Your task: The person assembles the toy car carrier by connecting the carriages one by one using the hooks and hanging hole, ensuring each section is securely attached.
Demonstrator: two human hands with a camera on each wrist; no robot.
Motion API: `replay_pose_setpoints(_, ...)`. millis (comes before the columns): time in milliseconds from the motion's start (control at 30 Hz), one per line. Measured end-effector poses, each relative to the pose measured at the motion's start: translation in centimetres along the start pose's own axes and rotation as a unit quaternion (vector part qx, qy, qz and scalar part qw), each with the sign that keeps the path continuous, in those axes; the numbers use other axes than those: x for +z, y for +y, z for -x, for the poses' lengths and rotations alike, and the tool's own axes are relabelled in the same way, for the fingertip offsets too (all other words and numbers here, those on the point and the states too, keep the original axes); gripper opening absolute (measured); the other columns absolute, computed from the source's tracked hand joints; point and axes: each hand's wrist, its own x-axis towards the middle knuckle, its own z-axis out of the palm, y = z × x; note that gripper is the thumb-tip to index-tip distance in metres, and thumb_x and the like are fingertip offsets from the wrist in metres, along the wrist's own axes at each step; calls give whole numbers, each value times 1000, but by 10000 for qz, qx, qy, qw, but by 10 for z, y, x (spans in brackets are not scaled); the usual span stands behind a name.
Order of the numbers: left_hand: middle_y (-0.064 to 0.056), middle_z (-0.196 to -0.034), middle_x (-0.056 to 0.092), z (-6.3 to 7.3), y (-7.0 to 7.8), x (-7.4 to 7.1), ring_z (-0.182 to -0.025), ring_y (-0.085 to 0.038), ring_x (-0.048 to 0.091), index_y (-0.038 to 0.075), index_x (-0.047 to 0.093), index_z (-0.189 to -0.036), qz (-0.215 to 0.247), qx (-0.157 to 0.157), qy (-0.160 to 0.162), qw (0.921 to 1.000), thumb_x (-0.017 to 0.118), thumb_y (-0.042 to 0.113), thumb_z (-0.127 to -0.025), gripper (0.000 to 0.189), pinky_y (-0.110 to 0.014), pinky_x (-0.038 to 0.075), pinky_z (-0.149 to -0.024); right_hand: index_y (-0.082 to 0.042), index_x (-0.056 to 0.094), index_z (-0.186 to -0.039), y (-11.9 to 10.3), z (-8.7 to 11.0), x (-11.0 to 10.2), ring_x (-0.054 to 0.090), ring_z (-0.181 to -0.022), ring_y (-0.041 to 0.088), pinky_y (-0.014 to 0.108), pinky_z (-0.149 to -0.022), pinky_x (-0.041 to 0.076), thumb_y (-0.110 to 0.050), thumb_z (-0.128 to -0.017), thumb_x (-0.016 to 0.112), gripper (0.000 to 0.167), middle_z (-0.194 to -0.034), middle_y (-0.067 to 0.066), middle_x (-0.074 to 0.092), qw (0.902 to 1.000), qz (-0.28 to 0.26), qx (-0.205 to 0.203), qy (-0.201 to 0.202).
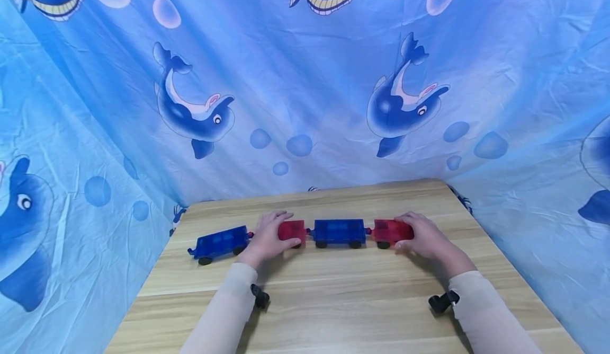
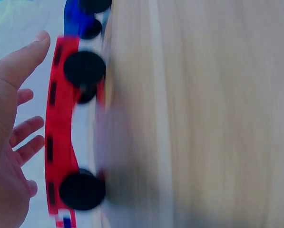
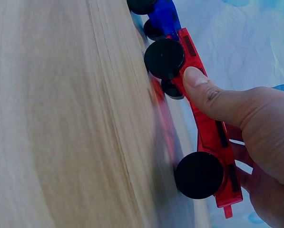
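Four toy train cars stand in a row on the wooden table. My left hand (image 1: 268,237) hovers around the left red car (image 1: 292,230), covering part of it; in the left wrist view its thumb is straight and there is a gap to the red car (image 2: 60,128). At the row's right end my right hand (image 1: 425,237) grips the other red car (image 1: 392,230), thumb pressed on the near side of the red car (image 3: 208,123) and fingers behind it. Between the red cars sits a blue car (image 1: 339,231), joined by small couplers. Another blue car (image 1: 221,241) stands angled at the left end.
The wooden table (image 1: 343,301) extends toward me and a little behind the row. A blue curtain (image 1: 305,78) printed with dolphins hangs at the back and both sides. Black wrist cameras (image 1: 259,296) are strapped to the sleeves.
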Motion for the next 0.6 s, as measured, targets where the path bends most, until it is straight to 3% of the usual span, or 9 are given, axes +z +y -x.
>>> replay_pose_setpoints(233,-10,-158,45,16,-35,-14,-148,-40,30,22,53,-156,-69,-356,116,9993,83,66,-80,93,-68,3,-123,-10,58,-149,5,0,-1,49,-131,45,67,-101,48,-39,-81,93,82,-148,21,53,10000,31,-21,34)
replay_pose_setpoints(400,-14,-155,47,26,-55,-21,-146,-43,34,18,54,-154,-181,-373,202,9989,80,67,-82,90,-70,1,-122,-9,58,-148,7,1,-1,50,-131,46,67,-101,48,-36,-82,92,80,-147,21,54,9999,51,-108,68)
replay_pose_setpoints(600,-13,-151,52,33,-69,-27,-145,-41,40,17,56,-152,-96,-350,205,9991,80,63,-85,85,-69,2,-122,-6,58,-148,7,3,-3,51,-129,46,67,-100,49,-33,-82,92,79,-144,20,56,9998,38,-174,71)
